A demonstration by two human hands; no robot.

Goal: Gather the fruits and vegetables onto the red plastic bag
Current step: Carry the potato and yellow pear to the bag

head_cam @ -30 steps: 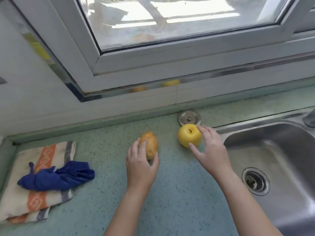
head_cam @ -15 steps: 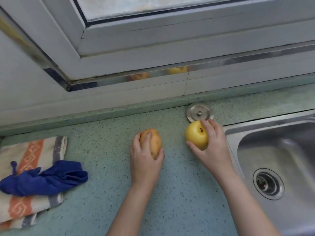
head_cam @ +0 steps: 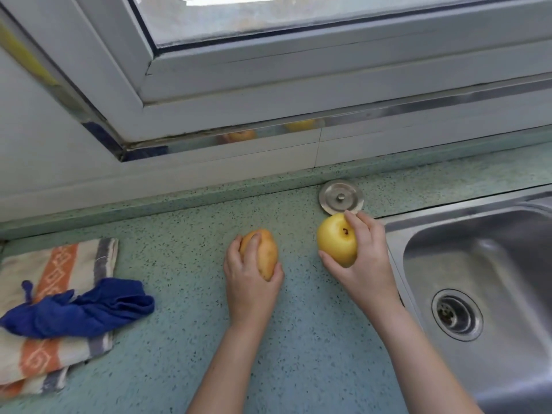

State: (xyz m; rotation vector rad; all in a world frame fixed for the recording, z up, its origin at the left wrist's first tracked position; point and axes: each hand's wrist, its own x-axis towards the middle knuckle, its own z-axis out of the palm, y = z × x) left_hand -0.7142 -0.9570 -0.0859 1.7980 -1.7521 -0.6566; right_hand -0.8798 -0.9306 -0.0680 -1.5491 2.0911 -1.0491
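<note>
Speckled green desk (head_cam: 179, 339) runs under a white window frame (head_cam: 268, 85), with a steel sink (head_cam: 397, 231) let into it; everything below is placed from that sink.

On the left hand (head_cam: 251, 291), the fingers (head_cam: 254, 243) are curled over the top of a brown potato (head_cam: 264, 255) and the thumb is tucked against its near end, so the grip is closed round it. The potato is well away from the sink, out on the bare desk. The right hand (head_cam: 363, 264) wraps a round yellow fruit (head_cam: 336, 240) just beside the sink's rim, with fingers draped over the stem side and the thumb under the near side. Whether either item has left the desk I cannot tell.

Just behind the yellow fruit, by the sink's back corner, lies a round metal sink plug (head_cam: 340, 198). Far across the desk from the sink sits a folded striped towel (head_cam: 53, 264) with a crumpled blue cloth (head_cam: 80, 309) on top.

I judge the step in hand to be the pick-up: both pieces are gripped, neither delivered. No red plastic bag is in view, so the next move calls for lifting both clear, turning to find the bag, and setting them down gently so that the round fruit does not roll off it.
</note>
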